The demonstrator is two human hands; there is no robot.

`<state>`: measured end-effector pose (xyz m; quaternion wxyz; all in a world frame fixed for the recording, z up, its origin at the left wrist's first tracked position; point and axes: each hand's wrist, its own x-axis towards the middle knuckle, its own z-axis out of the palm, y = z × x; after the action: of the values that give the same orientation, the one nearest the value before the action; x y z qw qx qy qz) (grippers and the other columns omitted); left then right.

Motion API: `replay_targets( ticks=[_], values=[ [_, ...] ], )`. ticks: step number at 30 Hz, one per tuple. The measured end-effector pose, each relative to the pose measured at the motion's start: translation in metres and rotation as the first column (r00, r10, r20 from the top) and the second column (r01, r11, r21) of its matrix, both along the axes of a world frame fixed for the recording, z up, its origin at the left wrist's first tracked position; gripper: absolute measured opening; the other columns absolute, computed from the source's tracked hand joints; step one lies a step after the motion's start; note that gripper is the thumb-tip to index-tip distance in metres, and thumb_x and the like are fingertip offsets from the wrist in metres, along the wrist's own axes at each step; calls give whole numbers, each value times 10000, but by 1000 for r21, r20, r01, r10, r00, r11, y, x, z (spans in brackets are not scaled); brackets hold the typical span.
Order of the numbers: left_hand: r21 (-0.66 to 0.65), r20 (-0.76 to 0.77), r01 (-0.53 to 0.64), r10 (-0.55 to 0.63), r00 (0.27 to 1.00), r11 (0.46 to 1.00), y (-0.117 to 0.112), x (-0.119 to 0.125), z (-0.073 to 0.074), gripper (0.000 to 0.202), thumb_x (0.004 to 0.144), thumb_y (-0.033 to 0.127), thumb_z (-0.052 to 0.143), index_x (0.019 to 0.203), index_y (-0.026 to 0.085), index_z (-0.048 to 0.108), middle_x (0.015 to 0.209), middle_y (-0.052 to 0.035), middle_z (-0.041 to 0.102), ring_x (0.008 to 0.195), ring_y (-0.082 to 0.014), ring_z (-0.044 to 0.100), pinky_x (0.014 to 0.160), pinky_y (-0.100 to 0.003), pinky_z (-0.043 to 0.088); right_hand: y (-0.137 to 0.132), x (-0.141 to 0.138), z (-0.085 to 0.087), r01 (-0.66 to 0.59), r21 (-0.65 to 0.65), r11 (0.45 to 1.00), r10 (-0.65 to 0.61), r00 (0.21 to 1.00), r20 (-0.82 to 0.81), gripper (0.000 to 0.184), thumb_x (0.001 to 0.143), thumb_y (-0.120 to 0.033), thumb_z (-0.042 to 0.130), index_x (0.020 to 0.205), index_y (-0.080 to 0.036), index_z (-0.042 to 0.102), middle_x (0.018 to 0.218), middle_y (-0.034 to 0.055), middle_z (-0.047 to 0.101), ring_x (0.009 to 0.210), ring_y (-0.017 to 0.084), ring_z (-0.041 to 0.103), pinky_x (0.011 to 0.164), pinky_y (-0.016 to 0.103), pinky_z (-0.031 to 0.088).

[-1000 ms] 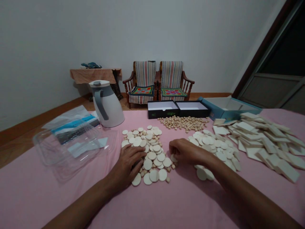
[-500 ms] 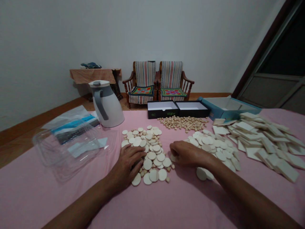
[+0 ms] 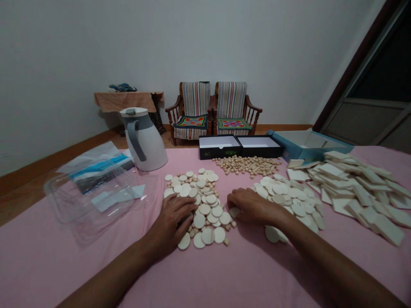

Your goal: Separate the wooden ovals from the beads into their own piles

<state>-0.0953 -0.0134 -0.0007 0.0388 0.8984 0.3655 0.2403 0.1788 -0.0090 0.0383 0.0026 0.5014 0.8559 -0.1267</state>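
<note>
A mixed pile of round wooden discs (image 3: 204, 209) and small wooden cubes (image 3: 226, 241) lies on the pink cloth between my hands. My left hand (image 3: 176, 219) rests along the pile's left edge, fingers stretched out over the discs and partly hiding them. On the other side, my right hand (image 3: 247, 206) has its fingers curled down around one wooden disc (image 3: 235, 212) at the pile's right edge. Just beyond that hand is a heap of discs only (image 3: 297, 196), partly covered by my forearm. Behind it lies a heap of small cubes (image 3: 247, 166).
Rectangular wooden tiles (image 3: 359, 188) are heaped at the right. Black open boxes (image 3: 220, 152) and a blue box (image 3: 295, 152) stand at the back. A white jug (image 3: 150, 147) and clear plastic trays (image 3: 105, 205) occupy the left side of the pink cloth (image 3: 205, 278).
My right hand has shifted very slightly left and up, and more of the disc under its fingers shows. The left hand stays in place.
</note>
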Motion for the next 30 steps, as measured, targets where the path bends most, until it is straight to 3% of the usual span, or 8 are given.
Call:
replay_targets(
  ticks=[7, 12, 16, 19, 23, 27, 30],
  values=[
    [6, 7, -2, 2, 1000, 1000, -1, 1, 1, 273, 905, 180, 470, 1133, 230, 613, 1194, -75, 630, 1128, -214, 557, 1060, -483, 291, 1, -2, 5, 17, 43, 999, -17, 1000, -3, 164, 774, -207, 519, 918, -180, 591, 969, 86, 601, 821, 194, 519, 720, 304, 335],
    [10, 2, 2, -2, 1000, 1000, 0, 0, 0, 277, 911, 181, 464, 1147, 230, 599, 1203, -74, 625, 1138, -212, 550, 1057, -486, 286, 5, 24, 32, 85, 88, 992, -86, 996, 4, 266, 695, -136, 543, 954, -179, 585, 985, 75, 599, 868, 194, 533, 705, 278, 345],
    [8, -3, 2, -2, 1000, 1000, 1, 0, -1, 271, 916, 189, 463, 1150, 228, 594, 1201, -80, 626, 1141, -211, 548, 1060, -486, 280, 4, 54, 58, 194, 212, 958, -236, 952, 195, 250, 675, -107, 552, 910, -178, 606, 967, 84, 610, 907, 233, 551, 738, 316, 344],
    [7, -1, 2, -2, 1000, 1000, 1, -1, -1, 270, 918, 191, 458, 1151, 229, 590, 1203, -79, 623, 1143, -208, 546, 1063, -486, 273, 1, 63, 67, 235, 292, 927, -317, 906, 280, 273, 703, -105, 544, 952, -187, 621, 1022, 98, 618, 983, 270, 550, 774, 351, 340],
    [-5, 0, 1, -1, 1000, 1000, 0, -1, 0, 270, 921, 193, 452, 1147, 227, 596, 1206, -75, 620, 1145, -208, 543, 1066, -483, 276, -2, 47, 61, 191, 230, 954, -242, 946, 217, 259, 726, -116, 550, 967, -180, 621, 1004, 96, 632, 949, 243, 564, 742, 318, 351],
    [-15, -1, 6, -6, 1000, 1000, -1, 0, 2, 279, 921, 195, 451, 1153, 227, 604, 1202, -83, 622, 1140, -215, 547, 1063, -485, 287, -8, 15, 39, 47, 19, 999, -47, 999, -12, 215, 753, -169, 556, 962, -195, 596, 968, 60, 640, 836, 177, 564, 672, 262, 354],
    [-9, 5, 5, -5, 1000, 1000, -1, 0, 3, 280, 919, 196, 455, 1152, 232, 606, 1200, -80, 625, 1136, -217, 549, 1058, -491, 291, -14, -7, 22, 28, -41, 999, -33, 993, -112, 213, 735, -231, 606, 941, -191, 573, 954, 58, 631, 801, 168, 549, 642, 251, 345]
  ],
)
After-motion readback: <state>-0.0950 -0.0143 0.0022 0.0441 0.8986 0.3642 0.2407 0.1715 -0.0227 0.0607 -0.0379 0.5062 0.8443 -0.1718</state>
